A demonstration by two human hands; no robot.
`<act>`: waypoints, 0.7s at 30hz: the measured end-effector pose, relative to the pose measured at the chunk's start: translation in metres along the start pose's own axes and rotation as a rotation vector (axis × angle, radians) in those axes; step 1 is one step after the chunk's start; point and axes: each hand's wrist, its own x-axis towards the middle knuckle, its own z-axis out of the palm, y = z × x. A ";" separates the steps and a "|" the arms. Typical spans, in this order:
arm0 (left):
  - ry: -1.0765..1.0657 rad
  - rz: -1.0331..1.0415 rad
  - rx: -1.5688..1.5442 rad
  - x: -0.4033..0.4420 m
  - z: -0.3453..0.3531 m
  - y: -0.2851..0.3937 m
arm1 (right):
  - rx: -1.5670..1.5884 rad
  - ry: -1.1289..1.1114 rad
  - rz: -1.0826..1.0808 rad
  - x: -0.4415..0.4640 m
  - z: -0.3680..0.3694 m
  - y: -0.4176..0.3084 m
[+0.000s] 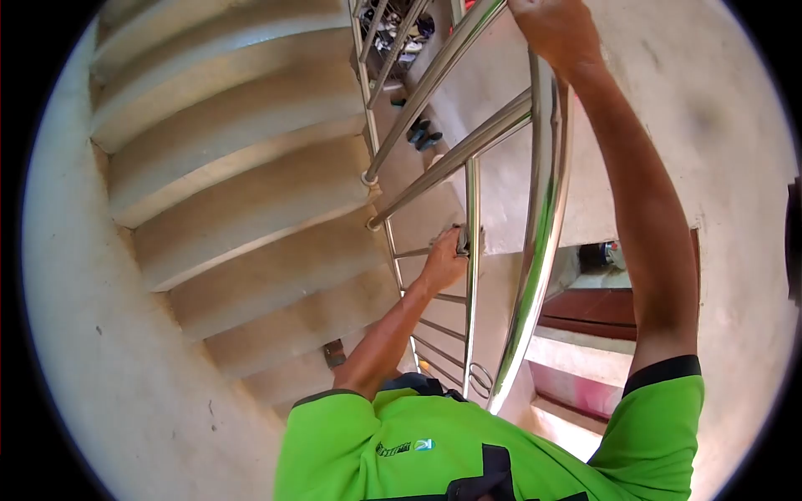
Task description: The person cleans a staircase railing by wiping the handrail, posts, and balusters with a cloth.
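Note:
My left hand [445, 260] is closed at a thin upright baluster [473, 192] of the stainless steel stair railing. Its fingers press a small dark grey cloth-like piece [463, 240] against the metal; its exact kind is unclear. Higher up, my right hand [558, 35] is closed at the top of the shiny handrail [547, 196], where a thick post meets a slanting tube. The upper frame edge cuts off part of that hand's fingers. Slanted tubes [455, 163] run from the post towards the steps.
Concrete steps [251, 154] climb along the left beside a pale wall [75, 317]. Beyond the railing, dark footwear [423, 134] lies on the lower floor. Piled shoes [405, 33] show behind the upper bars. More steps [581, 355] descend at right, beside a plastered wall [710, 108].

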 end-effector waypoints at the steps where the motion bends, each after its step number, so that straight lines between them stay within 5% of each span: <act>1: 0.006 0.011 0.011 -0.002 0.002 0.003 | 0.062 -0.003 -0.018 -0.001 -0.002 -0.001; 4: 0.201 -0.247 -0.566 -0.018 0.004 0.027 | 0.040 -0.025 -0.010 -0.001 -0.010 -0.006; 8: 0.224 -0.226 -0.799 0.014 -0.020 0.063 | 0.103 -0.032 -0.015 0.000 -0.006 0.002; 11: 0.190 -0.440 -0.704 0.071 -0.042 0.089 | 0.118 -0.027 -0.008 -0.001 -0.003 0.007; 13: 0.225 -0.548 -0.967 0.091 -0.044 0.115 | 0.114 -0.006 -0.028 0.004 -0.001 0.008; 17: 0.327 -0.437 -0.883 0.087 -0.027 0.122 | 0.117 -0.049 0.014 0.005 -0.002 0.009; 21: 0.400 -0.344 -0.381 0.078 0.010 0.090 | 0.026 -0.003 0.034 0.006 0.006 0.009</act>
